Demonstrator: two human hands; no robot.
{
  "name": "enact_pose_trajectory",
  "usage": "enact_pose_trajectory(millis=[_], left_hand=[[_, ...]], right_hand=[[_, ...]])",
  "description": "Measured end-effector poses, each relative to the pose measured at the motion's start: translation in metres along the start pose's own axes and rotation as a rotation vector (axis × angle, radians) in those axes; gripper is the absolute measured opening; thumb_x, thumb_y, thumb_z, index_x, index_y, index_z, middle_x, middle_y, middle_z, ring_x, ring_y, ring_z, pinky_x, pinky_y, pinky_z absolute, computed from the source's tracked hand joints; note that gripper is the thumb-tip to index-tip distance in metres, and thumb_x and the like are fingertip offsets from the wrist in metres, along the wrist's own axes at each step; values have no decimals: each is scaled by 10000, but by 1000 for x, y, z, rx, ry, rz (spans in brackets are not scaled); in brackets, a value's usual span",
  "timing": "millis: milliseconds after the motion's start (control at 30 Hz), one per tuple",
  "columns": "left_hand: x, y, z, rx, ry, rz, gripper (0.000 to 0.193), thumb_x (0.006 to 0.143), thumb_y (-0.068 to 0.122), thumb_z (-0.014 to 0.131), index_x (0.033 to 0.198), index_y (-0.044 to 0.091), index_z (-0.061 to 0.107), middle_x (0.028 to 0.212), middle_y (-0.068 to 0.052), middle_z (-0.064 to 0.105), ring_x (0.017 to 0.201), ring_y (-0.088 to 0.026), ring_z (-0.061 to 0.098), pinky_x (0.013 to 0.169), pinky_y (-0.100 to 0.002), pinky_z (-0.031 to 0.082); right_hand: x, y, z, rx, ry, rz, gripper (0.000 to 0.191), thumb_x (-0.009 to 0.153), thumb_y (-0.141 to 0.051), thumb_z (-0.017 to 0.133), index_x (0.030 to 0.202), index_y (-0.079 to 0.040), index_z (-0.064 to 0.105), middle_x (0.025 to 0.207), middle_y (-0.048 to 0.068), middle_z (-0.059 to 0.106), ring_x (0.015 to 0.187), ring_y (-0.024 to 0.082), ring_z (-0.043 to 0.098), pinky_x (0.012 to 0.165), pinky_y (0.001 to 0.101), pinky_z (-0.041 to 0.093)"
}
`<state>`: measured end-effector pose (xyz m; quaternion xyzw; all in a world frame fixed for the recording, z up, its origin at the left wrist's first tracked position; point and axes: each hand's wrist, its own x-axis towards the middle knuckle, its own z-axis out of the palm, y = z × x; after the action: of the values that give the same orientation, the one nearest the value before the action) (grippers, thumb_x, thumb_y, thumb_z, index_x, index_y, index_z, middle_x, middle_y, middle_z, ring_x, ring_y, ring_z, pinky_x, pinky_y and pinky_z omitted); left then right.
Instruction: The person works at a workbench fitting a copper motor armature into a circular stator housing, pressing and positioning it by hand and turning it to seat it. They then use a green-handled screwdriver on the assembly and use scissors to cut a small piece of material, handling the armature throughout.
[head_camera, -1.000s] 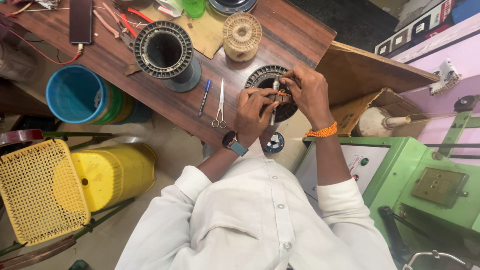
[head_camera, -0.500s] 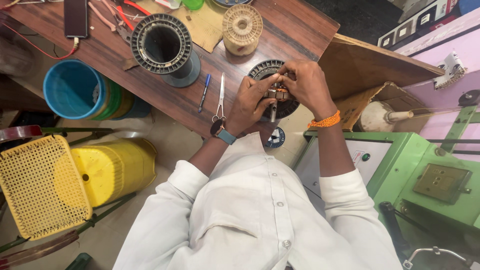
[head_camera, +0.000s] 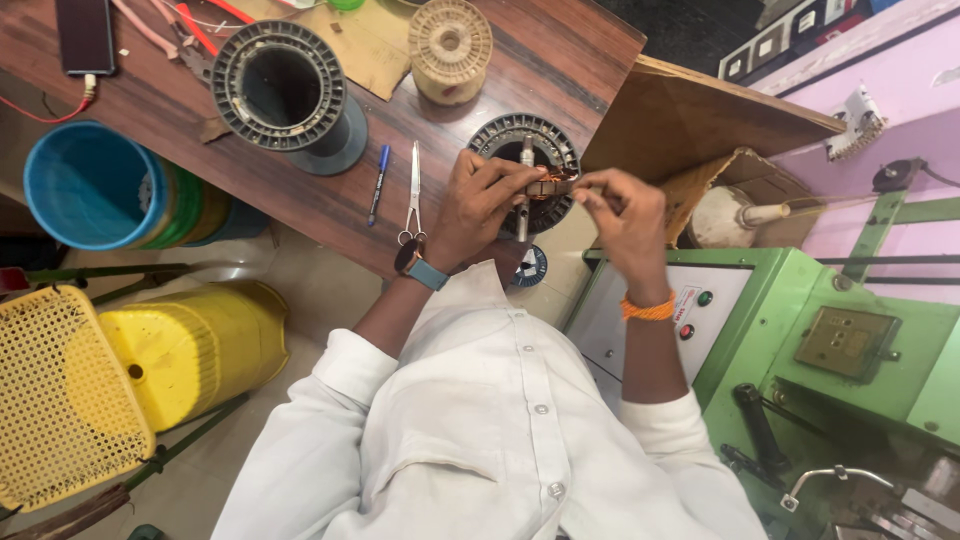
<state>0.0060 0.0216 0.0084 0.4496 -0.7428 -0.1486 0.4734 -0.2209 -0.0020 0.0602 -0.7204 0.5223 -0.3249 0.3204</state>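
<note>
- Since half a second ago the right hand (head_camera: 622, 212) has drawn a little to the right, away from the left hand (head_camera: 483, 205), so the two now sit apart with a small bundle of copper wire (head_camera: 548, 186) stretched between them; before, both hands were bunched close over the same spot
- The left hand is closed around the near end of the bundle and a slim metal tool (head_camera: 523, 190) that stands upright against the stator; the right hand pinches the other end of the wire between thumb and fingertips
- The bundle sits just above the dark ribbed stator core (head_camera: 527, 140), which rests on the near edge of the wooden table (head_camera: 560, 60), directly in front of the person's chest
- Judging by its look, the wire is thin, light and springy; it should bend readily yet kink or lose its coating if pinched hard, so a hold at the ends of the bundle, as now, seems soundest
- The stator looks stiff and heavy enough to stay put unheld
- Left of the hands lie scissors (head_camera: 413, 195) and a blue pen (head_camera: 378, 183); further off stand a larger ribbed ring (head_camera: 280, 85) and a pale spool (head_camera: 450, 40)
</note>
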Motion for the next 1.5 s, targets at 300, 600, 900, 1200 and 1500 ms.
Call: enact_pose_trajectory(millis=[300,600,900,1200,1500], left_hand=[[3,-13,-2,-3,-25,95,411,954,86,732,1336,228,679,1200,50,723,970,-204,519,918,-330,451],[10,-29,-13,-133,-80,107,649,899,106,794,1492,192,546,1206,41,721,978,-223,544,974,-358,470],[13,-29,-17,-125,-125,79,710,900,143,800,1537,202,491,1152,61,762,918,-215,508,929,-341,475],[14,-32,-10,4,-124,59,638,909,181,821,1468,340,559,1039,42,591,988,-197,532,944,-341,480],[-10,-15,7,139,96,383,421,813,327,804,1218,241,728,1367,-8,560,1244,-250,478,1053,-456,401]], right_hand=[[-29,3,56,-40,277,-259,120,921,61,724,1026,14,689,826,118,646,701,203,617,620,335,479],[-26,4,50,34,207,-286,217,896,113,689,1068,-10,738,812,104,633,686,183,620,614,317,487],[-28,9,39,-88,181,-287,283,881,136,693,1074,-51,782,714,81,482,608,167,497,563,336,415],[-38,16,65,-204,309,-343,388,862,153,678,1170,-65,767,704,81,392,557,192,437,535,368,388],[-55,17,65,-238,159,-393,286,818,97,682,1055,-39,767,691,74,541,569,196,551,533,355,446]])
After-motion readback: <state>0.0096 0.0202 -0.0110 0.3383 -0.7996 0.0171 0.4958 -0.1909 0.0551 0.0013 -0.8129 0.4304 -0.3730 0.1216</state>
